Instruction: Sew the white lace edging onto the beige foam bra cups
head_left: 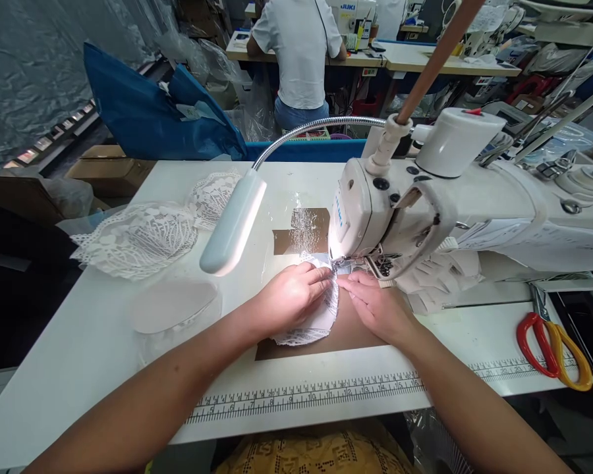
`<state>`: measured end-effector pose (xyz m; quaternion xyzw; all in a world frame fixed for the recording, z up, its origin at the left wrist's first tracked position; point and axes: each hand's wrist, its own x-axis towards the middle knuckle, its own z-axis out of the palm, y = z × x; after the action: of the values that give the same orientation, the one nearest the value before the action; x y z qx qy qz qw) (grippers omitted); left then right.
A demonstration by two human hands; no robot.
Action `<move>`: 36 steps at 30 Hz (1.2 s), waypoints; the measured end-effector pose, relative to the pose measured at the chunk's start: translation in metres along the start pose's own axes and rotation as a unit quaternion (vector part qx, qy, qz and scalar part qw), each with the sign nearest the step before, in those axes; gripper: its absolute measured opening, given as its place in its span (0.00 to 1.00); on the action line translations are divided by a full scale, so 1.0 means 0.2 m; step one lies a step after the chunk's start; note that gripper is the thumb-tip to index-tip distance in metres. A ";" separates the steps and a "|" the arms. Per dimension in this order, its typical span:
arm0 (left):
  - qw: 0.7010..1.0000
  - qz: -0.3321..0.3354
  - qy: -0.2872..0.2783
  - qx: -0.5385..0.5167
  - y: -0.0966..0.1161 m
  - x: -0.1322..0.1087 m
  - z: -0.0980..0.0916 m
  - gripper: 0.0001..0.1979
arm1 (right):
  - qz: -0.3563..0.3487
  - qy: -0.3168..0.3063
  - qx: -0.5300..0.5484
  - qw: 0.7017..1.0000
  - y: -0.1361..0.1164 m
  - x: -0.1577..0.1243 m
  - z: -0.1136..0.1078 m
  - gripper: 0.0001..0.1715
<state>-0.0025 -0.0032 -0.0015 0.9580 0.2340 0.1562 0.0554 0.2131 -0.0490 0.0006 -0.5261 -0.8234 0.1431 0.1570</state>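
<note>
A white lace-edged fabric piece (309,322), rounded in outline, lies under the needle area of a white JUKI sewing machine (358,207). My left hand (291,296) rests on top of it, fingers laid flat and close to the presser foot. At the piece's right edge, my right hand (375,303) has its fingers stretched out toward the needle, touching the edge or just beside it. The needle and the stitching point are mostly hidden by the machine head and my fingers. Brown sheeting (358,322) covers the machine bed below the fabric.
White lace pieces (136,240) and a pale rounded piece (172,306) lie left. A gooseneck lamp (234,220) hangs over the table. Scissors (553,345) with red and yellow handles lie right; a printed ruler (321,392) lines the front edge. Another person (299,52) sits ahead.
</note>
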 end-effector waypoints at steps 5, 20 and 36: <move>1.000 0.006 -0.012 -0.002 0.01 0.00 0.00 0.16 | 0.012 -0.039 -0.035 0.999 0.00 0.00 0.03 0.27; 1.000 0.004 -0.022 -0.008 -0.04 0.02 0.01 0.18 | 0.051 -0.079 -0.121 0.988 -0.02 0.01 0.05 0.28; 1.000 0.001 0.007 -0.007 -0.07 0.03 0.02 0.17 | 0.025 -0.047 -0.074 0.996 0.02 0.00 0.08 0.28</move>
<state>-0.0026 0.0114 -0.0069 0.9568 0.2318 0.1648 0.0604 0.2097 -0.0481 -0.0151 -0.5493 -0.8249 0.1106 0.0753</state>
